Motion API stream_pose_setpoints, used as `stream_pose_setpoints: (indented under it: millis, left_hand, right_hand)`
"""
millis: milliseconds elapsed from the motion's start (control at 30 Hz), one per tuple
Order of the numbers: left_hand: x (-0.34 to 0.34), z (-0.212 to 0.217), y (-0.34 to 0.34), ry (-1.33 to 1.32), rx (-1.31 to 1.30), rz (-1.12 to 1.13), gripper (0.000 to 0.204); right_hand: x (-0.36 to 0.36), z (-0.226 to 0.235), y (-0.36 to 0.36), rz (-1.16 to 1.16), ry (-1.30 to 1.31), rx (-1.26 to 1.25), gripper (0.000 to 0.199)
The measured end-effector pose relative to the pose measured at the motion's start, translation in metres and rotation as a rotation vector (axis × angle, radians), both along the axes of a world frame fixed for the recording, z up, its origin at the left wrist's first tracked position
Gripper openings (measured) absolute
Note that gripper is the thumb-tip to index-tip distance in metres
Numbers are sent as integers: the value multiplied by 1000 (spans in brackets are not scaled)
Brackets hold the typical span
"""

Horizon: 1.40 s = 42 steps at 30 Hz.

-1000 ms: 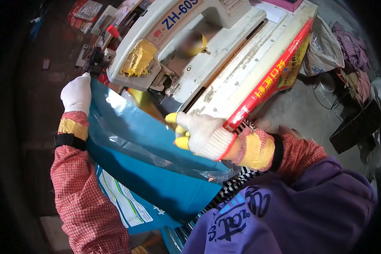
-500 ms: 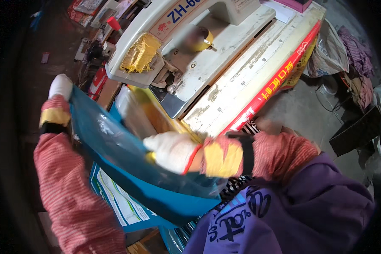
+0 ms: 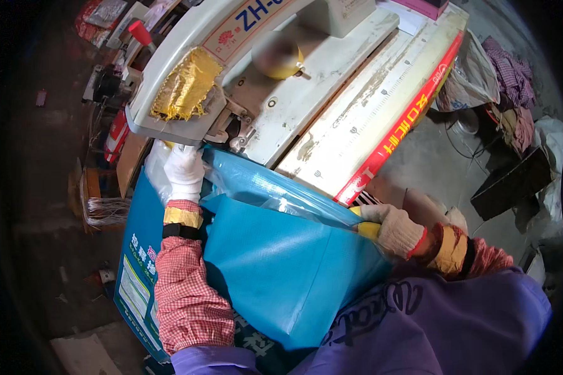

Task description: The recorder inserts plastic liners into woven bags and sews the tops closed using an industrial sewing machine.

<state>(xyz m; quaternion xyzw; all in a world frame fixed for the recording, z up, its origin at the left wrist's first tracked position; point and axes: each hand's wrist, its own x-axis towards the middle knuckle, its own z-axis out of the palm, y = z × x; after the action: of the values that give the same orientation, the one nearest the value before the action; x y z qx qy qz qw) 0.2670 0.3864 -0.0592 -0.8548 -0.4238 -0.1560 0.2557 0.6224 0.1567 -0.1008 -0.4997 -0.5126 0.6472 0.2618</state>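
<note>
A blue woven sack with a clear plastic liner hangs in front of a sewing machine. My left hand, in a white glove, is at the sack's mouth just below the machine head. Its fingers are bent over the sack and liner edge, with the tips partly hidden. The sack's folded mouth runs from near the presser foot to my right hand. That hand, in a white glove with yellow fingertips, pinches the mouth at the right end.
A long white machine table with a red-and-yellow printed edge extends to the far right. Beyond it are a white bag, checked cloth and a dark box. Cluttered tools and a red-topped item lie at the far left.
My left hand has moved right and down to the machine head, bringing the sack's mouth against the machine. My right hand has moved right along the mouth. The view has shifted slightly.
</note>
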Motion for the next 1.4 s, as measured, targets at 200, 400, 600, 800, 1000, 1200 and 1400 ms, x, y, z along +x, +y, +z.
stream_pose_setpoints:
  millis: [200, 400, 600, 800, 1000, 1200, 1400]
  left_hand:
    - [-2, -7, 9, -56, -140, -75, 17]
    - [21, 18, -39, 29, -472, 266, 10]
    - [16, 10, 2, 61, -402, 194, 13]
    - [-86, 51, 100, -265, -295, 345, 24]
    - [-24, 143, 59, 79, -76, 220, 19]
    - [133, 173, -68, 561, -226, -27, 14]
    - [209, 147, -124, 723, -1340, -100, 45]
  right_hand:
    - [-2, 48, 7, 81, -275, -27, 28]
    - [-10, 53, 11, 265, -710, 229, 31]
    - [-24, 45, 19, 371, -779, 299, 32]
    - [-140, 52, 134, 465, -738, 117, 34]
    - [-165, 65, 178, 311, -775, 747, 21]
    - [-118, 19, 270, 1096, -137, 1312, 36]
    - [-90, 43, 201, 421, -224, 667, 21]
